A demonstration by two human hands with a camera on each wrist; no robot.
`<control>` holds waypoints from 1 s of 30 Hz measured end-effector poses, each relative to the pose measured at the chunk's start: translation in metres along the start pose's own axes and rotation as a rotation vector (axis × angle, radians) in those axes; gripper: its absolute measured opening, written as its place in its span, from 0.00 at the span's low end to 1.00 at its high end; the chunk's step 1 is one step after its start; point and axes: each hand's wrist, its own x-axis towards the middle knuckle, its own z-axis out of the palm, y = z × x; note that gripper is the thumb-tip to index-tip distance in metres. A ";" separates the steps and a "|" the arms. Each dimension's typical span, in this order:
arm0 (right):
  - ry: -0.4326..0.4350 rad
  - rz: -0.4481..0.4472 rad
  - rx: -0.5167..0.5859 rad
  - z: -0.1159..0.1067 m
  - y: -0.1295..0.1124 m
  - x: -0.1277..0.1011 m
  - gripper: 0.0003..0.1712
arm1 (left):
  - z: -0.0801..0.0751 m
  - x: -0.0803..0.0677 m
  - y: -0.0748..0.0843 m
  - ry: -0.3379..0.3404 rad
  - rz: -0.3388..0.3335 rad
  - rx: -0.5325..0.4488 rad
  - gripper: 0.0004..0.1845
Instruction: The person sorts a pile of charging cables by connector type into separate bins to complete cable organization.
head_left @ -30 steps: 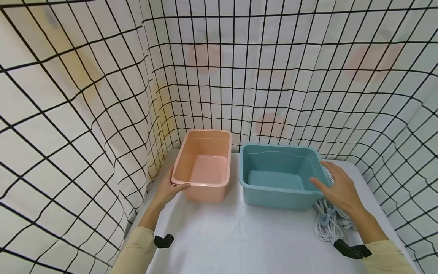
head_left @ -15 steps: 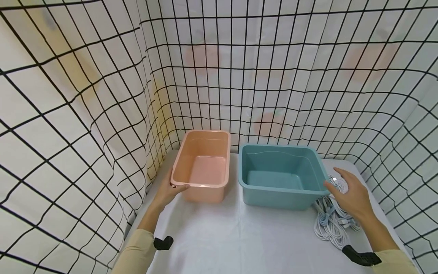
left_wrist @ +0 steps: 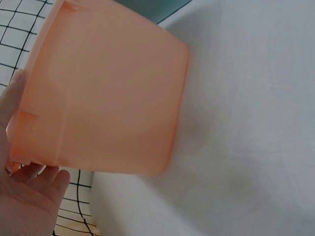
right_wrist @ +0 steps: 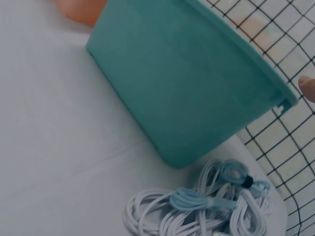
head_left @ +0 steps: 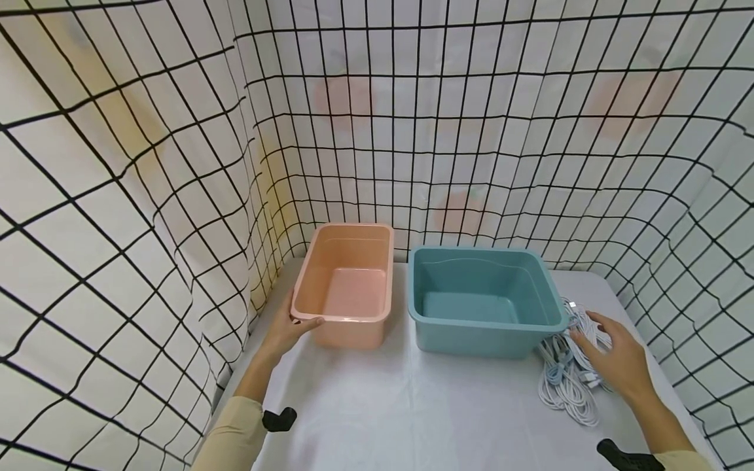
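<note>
One peach bin (head_left: 353, 334) is sitting on the tabletop (head_left: 412, 412), right in the fingers of the left hand (head_left: 285, 333). Those are clamping its near left corner, thumb lying across the near rim and the rest wrapping under the lip from the side. A teal bin (head_left: 477, 340) is sitting just beside it, kinda in between the left fingers and the right ones. The right hand (head_left: 621, 358) is hovering off the teal bin's right side, thumb and fingers spreading apart with a clear gap. A messy pile of white cables (head_left: 568, 386) is lying under and to the left of those fingers; can't really tell whether they're touching any of it. Some light-blue loops (right_wrist: 202, 200) are showing in the pile, plus a black band (right_wrist: 247, 182). Black netting (head_left: 412, 118) is rising beyond both sets of fingers.
</note>
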 end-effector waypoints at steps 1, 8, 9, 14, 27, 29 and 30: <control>-0.002 0.005 -0.013 0.001 0.003 -0.002 0.41 | 0.000 -0.002 0.004 -0.005 -0.001 -0.003 0.57; -0.044 0.060 0.004 0.008 0.025 -0.013 0.42 | 0.001 -0.012 0.029 -0.023 -0.017 0.025 0.55; -0.049 0.069 0.007 0.009 0.028 -0.015 0.42 | 0.001 -0.012 0.028 -0.021 -0.019 0.024 0.55; -0.064 0.079 0.004 0.018 0.041 -0.024 0.41 | 0.000 -0.005 0.010 -0.008 -0.022 0.004 0.57; -0.118 0.159 0.022 0.047 0.061 -0.047 0.42 | 0.002 0.003 -0.012 0.029 -0.010 0.046 0.60; -0.123 0.172 0.028 0.051 0.064 -0.049 0.43 | 0.002 0.002 -0.012 0.030 -0.016 0.050 0.60; -0.121 0.173 0.029 0.054 0.066 -0.051 0.43 | 0.002 0.002 -0.011 0.030 -0.018 0.047 0.60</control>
